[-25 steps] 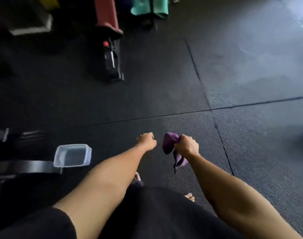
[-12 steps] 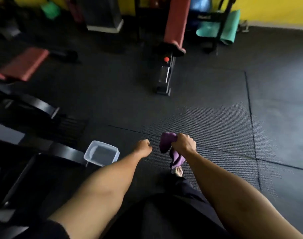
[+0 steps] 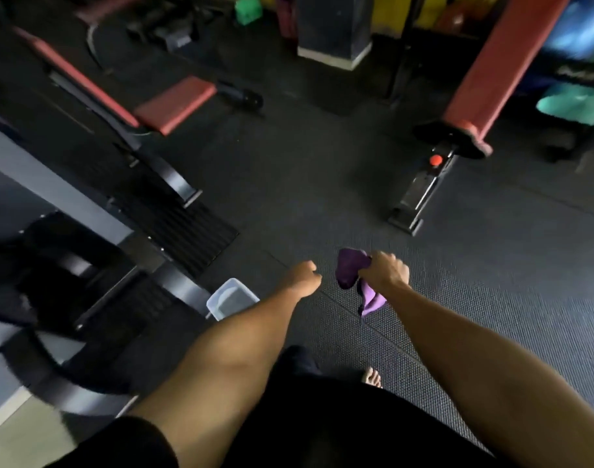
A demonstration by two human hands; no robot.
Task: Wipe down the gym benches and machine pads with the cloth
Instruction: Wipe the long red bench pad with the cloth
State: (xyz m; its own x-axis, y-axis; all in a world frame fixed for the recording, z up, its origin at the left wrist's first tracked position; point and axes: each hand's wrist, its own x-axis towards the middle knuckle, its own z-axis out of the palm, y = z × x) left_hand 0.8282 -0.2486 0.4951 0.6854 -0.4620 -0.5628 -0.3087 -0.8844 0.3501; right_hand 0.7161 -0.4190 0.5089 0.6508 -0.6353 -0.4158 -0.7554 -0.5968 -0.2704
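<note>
My right hand (image 3: 386,270) grips a bunched purple cloth (image 3: 351,268) in front of me, with one end hanging down below the fist. My left hand (image 3: 304,273) is curled into a loose fist just left of the cloth and holds nothing. A red padded bench (image 3: 174,104) with a black frame lies at the upper left. A second red bench pad (image 3: 501,59) slopes up at the upper right, its black foot (image 3: 413,201) resting on the floor ahead of my hands.
A clear plastic tub (image 3: 229,297) stands on the black rubber floor beside my left forearm. A dark machine frame with a ribbed footplate (image 3: 181,228) fills the left side. Teal mats (image 3: 572,103) hang at the far right. My bare foot (image 3: 371,378) shows below.
The view has swung left and up, bringing the left bench and the machine frame into sight. Both hands keep the same pose, the right one still gripping the cloth.
</note>
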